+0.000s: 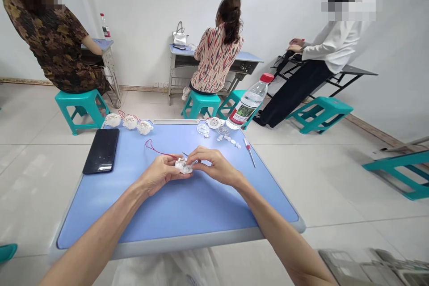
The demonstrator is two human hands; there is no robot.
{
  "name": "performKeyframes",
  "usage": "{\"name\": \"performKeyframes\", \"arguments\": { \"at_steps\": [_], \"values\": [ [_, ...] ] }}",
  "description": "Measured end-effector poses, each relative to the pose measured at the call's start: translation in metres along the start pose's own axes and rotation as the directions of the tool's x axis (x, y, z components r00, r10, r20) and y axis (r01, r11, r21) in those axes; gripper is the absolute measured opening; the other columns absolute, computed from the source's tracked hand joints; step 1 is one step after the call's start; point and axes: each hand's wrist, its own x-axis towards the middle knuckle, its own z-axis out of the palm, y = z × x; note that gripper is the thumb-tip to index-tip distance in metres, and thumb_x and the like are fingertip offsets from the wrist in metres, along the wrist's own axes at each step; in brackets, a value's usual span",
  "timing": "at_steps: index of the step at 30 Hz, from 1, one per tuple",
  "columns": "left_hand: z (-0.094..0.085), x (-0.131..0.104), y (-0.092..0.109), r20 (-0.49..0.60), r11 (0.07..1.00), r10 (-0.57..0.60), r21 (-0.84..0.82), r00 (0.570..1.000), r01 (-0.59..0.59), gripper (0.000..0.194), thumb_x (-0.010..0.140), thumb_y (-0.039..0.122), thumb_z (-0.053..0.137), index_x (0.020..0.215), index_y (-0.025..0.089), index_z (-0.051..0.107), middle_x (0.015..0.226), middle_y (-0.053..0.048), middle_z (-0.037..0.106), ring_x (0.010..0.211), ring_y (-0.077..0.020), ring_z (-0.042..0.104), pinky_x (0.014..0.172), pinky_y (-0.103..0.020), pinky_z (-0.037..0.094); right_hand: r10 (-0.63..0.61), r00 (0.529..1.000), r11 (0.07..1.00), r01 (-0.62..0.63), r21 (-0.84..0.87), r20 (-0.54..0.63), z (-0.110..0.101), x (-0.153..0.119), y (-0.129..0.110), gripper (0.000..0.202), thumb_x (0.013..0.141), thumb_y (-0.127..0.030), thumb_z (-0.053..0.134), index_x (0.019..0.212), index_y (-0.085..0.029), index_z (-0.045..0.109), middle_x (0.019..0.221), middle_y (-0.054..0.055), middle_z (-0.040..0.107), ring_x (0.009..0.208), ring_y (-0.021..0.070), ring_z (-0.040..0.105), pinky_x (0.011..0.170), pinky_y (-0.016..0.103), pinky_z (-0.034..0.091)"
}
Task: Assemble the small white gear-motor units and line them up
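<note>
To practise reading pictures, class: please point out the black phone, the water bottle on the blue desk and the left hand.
Phone point(101, 151), head view: its dark face.
Water bottle point(246, 108), head view: its label.
Left hand point(161, 171), head view: its back.

- A plain white wall point(140, 4) runs behind the room, meeting another pale wall section point(405, 53) at the right.
- A brown patterned baseboard point(137, 88) follows the wall's foot, with small white wall sockets point(161, 85) just above it.
- The floor point(335, 165) is glossy, pale beige tile with thin seams and soft light patches at the left.
- A blue-topped desk with a rounded grey rim point(208, 236) fills the foreground.
- Two smaller desks with light-blue tops, one at the left point(106, 44) and one mid-room point(250, 56), and a black folding-style table point(358, 70) stand near the wall.
- Teal plastic stools point(80, 98) stand about the floor.
</note>
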Motion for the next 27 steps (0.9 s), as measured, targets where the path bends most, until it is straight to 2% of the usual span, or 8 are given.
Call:
{"name": "performKeyframes", "arguments": {
  "at_steps": [8, 27],
  "values": [
    [-0.0009, 0.0006, -0.0004, 0.014, 1.0, 0.004, -0.003, 1.0, -0.004, 0.04, 0.062, 0.003, 0.073, 0.102, 0.008, 0.066, 0.099, -0.013, 0.07, 0.093, -0.0246, 0.067, 0.095, -0.044, 0.049, -0.004, 1.0, 1.0, 0.005, -0.01, 0.01, 0.0014, -0.0006, 0.0016, 0.014, 0.089, -0.027, 0.059, 0.092, -0.021, 0.071, 0.093, 0.006, 0.069, 0.088, 0.0175, 0.06, 0.08, 0.032, 0.05],
    [0.002, -0.0009, 0.0008, -0.001, 1.0, -0.004, -0.014, 1.0, 0.004, 0.037, 0.061, 0.003, 0.074, 0.098, 0.008, 0.067, 0.098, -0.012, 0.07, 0.092, -0.024, 0.067, 0.095, -0.044, 0.049, -0.064, 0.998, 0.998, 0.065, -0.01, 0.027, 0.0001, -0.0023, 0.001, 0.016, 0.09, -0.025, 0.056, 0.097, -0.022, 0.07, 0.096, 0.007, 0.066, 0.089, 0.0168, 0.062, 0.082, 0.031, 0.05]
  ]
}}
